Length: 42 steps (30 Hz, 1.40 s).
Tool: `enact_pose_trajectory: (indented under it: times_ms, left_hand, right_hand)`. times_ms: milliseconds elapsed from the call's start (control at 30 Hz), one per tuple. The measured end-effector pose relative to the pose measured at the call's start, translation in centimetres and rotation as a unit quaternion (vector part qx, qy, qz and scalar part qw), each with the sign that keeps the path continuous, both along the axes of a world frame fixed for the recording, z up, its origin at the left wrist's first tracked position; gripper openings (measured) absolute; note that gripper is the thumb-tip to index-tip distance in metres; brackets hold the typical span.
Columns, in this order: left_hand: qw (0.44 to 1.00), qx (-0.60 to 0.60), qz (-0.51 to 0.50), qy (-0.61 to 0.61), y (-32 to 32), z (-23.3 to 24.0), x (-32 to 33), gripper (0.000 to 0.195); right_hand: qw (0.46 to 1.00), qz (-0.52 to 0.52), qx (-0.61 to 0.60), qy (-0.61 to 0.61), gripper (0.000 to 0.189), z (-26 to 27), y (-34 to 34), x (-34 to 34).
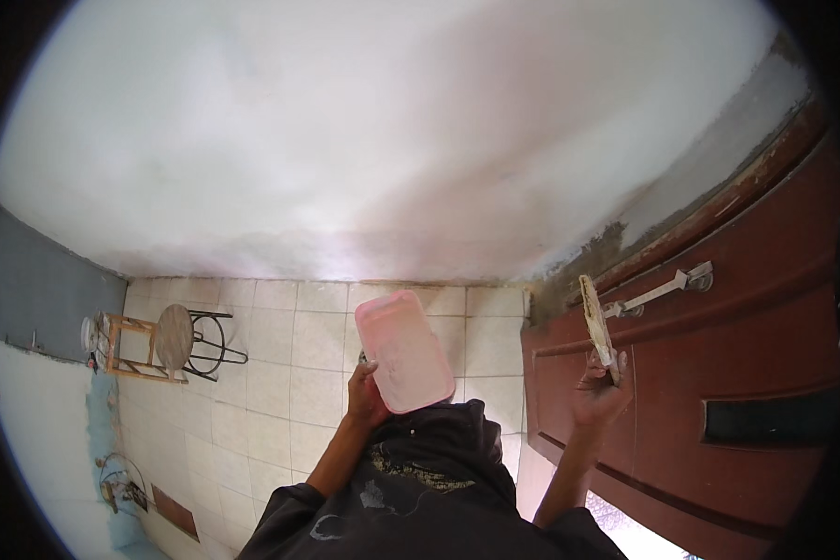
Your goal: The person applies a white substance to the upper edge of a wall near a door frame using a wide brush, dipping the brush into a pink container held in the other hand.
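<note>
My left hand (pixel 367 397) grips the near left side of a pink plastic tub (pixel 406 353), whose inside holds pale, whitish material. The tub is in front of my waist, above the tiled floor. Off to the right, my right hand (pixel 603 392) holds a flat tool (pixel 597 318) by its near end. The tool is seen edge-on and is crusted with dried, pale material; its exact kind cannot be told. Beyond both hands rises a whitish wall (pixel 287 140) with uneven, cloudy patches.
A reddish-brown door (pixel 672 364) with a long pull handle (pixel 658 292) stands at the right, close to my right hand. On the left are a round-topped stool (pixel 175 337) with black metal legs and a wooden frame (pixel 115 346). Pale tiles (pixel 269 392) cover the floor.
</note>
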<state>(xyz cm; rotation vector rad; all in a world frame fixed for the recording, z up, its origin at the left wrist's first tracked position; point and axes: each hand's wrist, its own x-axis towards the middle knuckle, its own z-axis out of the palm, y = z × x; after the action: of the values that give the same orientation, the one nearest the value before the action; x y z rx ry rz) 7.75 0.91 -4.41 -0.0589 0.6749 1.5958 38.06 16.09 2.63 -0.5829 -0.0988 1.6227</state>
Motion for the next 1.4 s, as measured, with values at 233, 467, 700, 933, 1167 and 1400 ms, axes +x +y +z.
enact_pose_trajectory:
  times_ms: [233,467,700,933,1167,1400]
  left_hand:
    - [1.000,0.003,-0.029,-0.005,-2.0,-1.7,-0.7,0.062]
    - [0.997,-0.010,-0.009,0.071,-5.4,-3.3,-3.3,0.065]
    - [0.992,0.069,0.014,0.108,-9.6,-0.5,-7.4,0.086]
    - [0.978,0.125,-0.057,0.158,-11.6,-0.1,-11.8,0.098]
    - [0.979,0.109,-0.068,0.160,-14.5,0.5,-13.8,0.099]
    - [0.975,0.106,-0.070,0.180,-15.3,1.6,-15.1,0.101]
  right_hand:
    - [0.995,-0.006,0.014,-0.100,0.021,-0.4,-2.8,-2.5]
    - [0.961,0.155,0.043,-0.226,0.017,0.5,-8.9,-11.7]
    - [0.903,0.152,0.096,-0.391,0.019,4.3,-12.8,-19.9]
    - [0.795,0.117,0.236,-0.546,0.011,6.5,-17.4,-25.2]
    - [0.685,0.084,0.328,-0.645,0.011,6.0,-21.1,-29.0]
    - [0.687,0.058,0.312,-0.653,0.011,6.2,-22.6,-30.9]
